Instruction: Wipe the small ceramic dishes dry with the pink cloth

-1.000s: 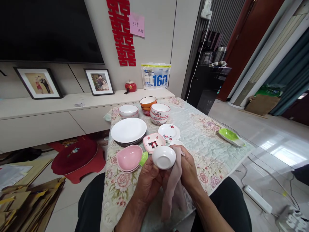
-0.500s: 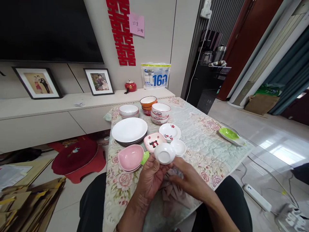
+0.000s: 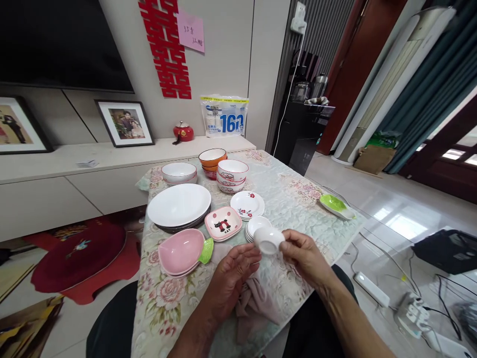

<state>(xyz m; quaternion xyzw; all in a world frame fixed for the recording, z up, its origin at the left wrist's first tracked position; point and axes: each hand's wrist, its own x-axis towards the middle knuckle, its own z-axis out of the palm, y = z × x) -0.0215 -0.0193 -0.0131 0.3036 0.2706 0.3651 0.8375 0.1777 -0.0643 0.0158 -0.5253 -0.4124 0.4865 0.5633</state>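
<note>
My right hand grips a small white dish by its right edge, thumb and fingers pinched on the rim; the dish is tilted with its foot toward me. My left hand is just left of it, palm up, fingers stretched out and a little apart; I cannot tell whether the fingertips touch the dish. Below the hands a greyish-pink cloth lies crumpled on the table, partly hidden by my left hand. Right behind the held dish stands a stack of small white dishes.
Around are flower-patterned plates, square cat dishes, pink peach-shaped dishes, large white plates, and stacked bowls. A green leaf-shaped dish sits at the right edge of the floral tablecloth.
My left hand has let go of the small white dish and opened. My right hand now holds it, shifted to the right and tilted. The view has turned to the right.
</note>
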